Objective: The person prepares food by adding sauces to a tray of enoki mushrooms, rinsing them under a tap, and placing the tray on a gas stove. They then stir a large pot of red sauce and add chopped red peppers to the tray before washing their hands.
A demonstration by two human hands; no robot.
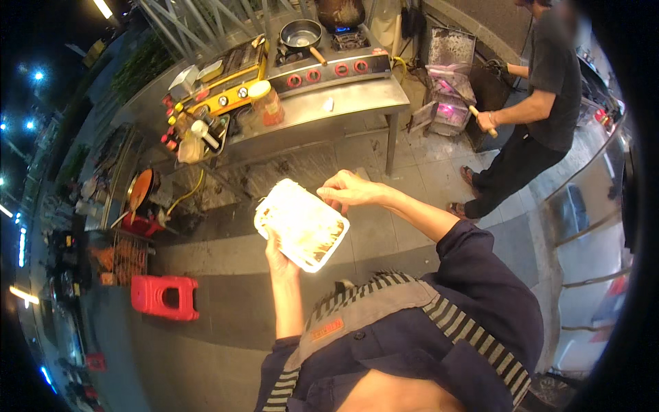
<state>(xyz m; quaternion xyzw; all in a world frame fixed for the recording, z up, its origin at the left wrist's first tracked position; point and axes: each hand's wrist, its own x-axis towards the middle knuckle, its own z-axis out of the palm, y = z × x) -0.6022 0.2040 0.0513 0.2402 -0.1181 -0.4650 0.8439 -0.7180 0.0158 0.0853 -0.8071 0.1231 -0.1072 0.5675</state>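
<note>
A white rectangular food container (304, 226) is tilted in front of my chest, its middle washed out by glare. Along its rim, brownish and stringy food shows, too overexposed to name. My left hand (280, 257) grips the container by its near left side, thumb up on the rim and the other fingers hidden beneath. At the far right edge of the container is my right hand (350, 189), its fingers curled in and thumb close to the index finger. Whether it touches the rim or pinches something small, I cannot tell.
Ahead stands a steel counter (350, 98) with a gas stove (329, 72), a frying pan (301, 35), a yellow grill (229, 85) and a lidded jar (266, 105). To the right, a person (545, 92) holds a wooden-handled tool. A red plastic stool (165, 297) sits left.
</note>
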